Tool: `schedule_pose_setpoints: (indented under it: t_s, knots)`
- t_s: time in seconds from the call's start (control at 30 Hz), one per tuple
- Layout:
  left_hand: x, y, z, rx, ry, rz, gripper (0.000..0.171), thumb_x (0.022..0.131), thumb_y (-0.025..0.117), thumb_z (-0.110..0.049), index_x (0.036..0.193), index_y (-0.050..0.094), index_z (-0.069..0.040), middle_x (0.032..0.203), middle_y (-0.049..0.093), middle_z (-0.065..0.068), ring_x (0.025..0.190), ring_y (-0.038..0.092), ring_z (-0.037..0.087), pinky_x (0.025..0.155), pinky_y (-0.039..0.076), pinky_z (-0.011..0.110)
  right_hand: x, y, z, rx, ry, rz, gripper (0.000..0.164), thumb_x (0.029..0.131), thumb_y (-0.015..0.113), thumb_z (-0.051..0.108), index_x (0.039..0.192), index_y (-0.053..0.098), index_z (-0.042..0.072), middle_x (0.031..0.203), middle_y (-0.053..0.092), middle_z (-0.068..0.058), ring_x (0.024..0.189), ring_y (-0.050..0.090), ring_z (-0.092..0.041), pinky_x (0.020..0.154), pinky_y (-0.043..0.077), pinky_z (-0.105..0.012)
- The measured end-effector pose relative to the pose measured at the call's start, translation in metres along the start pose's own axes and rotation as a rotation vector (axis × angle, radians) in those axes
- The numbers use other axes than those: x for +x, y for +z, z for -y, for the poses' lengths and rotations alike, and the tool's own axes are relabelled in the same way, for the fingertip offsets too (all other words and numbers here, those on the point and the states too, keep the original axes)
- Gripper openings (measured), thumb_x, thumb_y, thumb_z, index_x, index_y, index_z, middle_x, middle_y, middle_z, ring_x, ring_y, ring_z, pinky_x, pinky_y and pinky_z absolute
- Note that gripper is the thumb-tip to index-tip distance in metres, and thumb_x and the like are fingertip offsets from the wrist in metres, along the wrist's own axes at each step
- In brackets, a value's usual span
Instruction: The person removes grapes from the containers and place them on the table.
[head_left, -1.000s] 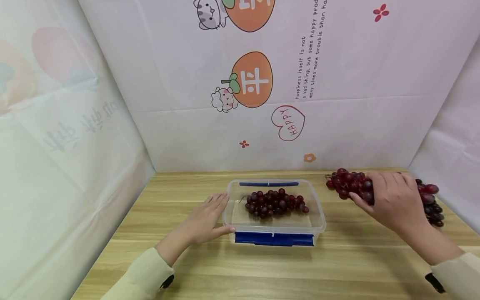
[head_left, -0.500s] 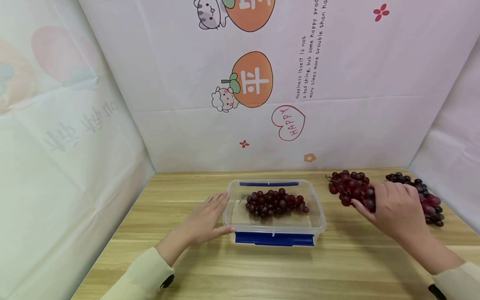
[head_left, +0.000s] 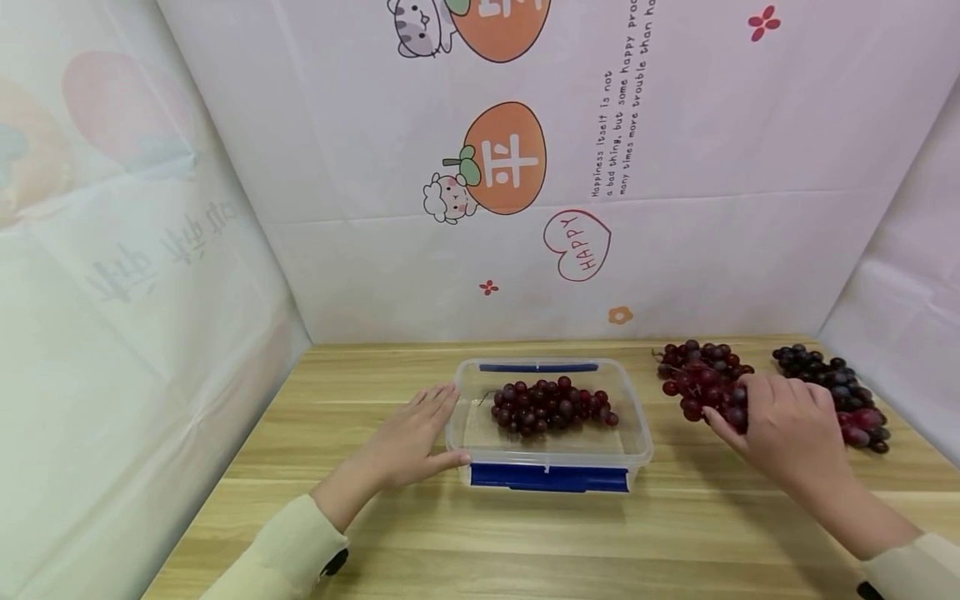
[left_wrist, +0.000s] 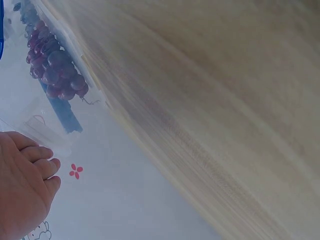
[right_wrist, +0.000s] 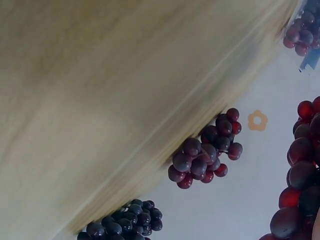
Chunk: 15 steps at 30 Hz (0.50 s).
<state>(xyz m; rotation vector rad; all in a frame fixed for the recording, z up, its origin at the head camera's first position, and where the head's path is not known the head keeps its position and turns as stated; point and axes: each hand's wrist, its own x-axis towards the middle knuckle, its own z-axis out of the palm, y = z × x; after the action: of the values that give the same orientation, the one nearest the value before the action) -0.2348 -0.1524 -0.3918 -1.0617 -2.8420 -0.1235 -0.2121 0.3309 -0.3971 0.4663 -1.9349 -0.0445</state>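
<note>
My left hand (head_left: 405,442) rests at the left side of a clear plastic food container (head_left: 637,450) with blue clips, fingers straight and touching its rim. Inside the container lies a bunch of dark red grapes (head_left: 551,408). To the right, my right hand (head_left: 797,437) grips another bunch of red grapes (head_left: 705,396) above the table; its ends stick out on both sides of the hand. The right wrist view catches this held bunch (right_wrist: 300,175) at its right edge, with almost all of the hand out of frame.
Behind the held bunch, a third bunch of red grapes (head_left: 701,352) lies near the table's back edge. A bunch of black grapes (head_left: 828,375) lies at the far right, partly covered by the right hand. White printed sheets (head_left: 375,267) wall in the wooden table (head_left: 480,542).
My right hand has come slightly forward and down with its grapes, away from the back edge. More of the black bunch and the back red bunch now shows. The left hand and container are unmoved.
</note>
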Motion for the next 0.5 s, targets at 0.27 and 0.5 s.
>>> schedule_pose_setpoints:
  t_s: [0.27,0.5]
  knots:
    - [-0.001,-0.002,-0.001,-0.004,0.001,0.002,0.097,0.092,0.031,-0.073,0.153,0.019,0.002,0.159,0.016,0.017,0.146,0.011,0.028,0.118,0.011,0.040,-0.005,0.003,0.003,-0.003,-0.014,0.062,0.079,0.090,0.040,0.067,0.081,0.056,-0.010,0.062,0.052,-0.023,0.052,0.048,-0.041,0.049,0.033,-0.052]
    - [-0.001,-0.002,-0.001,-0.012,0.002,0.007,0.097,0.092,0.031,-0.072,0.153,0.019,0.002,0.159,0.015,0.017,0.146,0.010,0.027,0.118,0.011,0.041,-0.012,0.004,0.005,0.006,0.023,0.159,0.084,0.091,0.032,0.071,0.078,0.055,-0.009,0.059,0.048,-0.018,0.050,0.045,-0.035,0.048,0.031,-0.047]
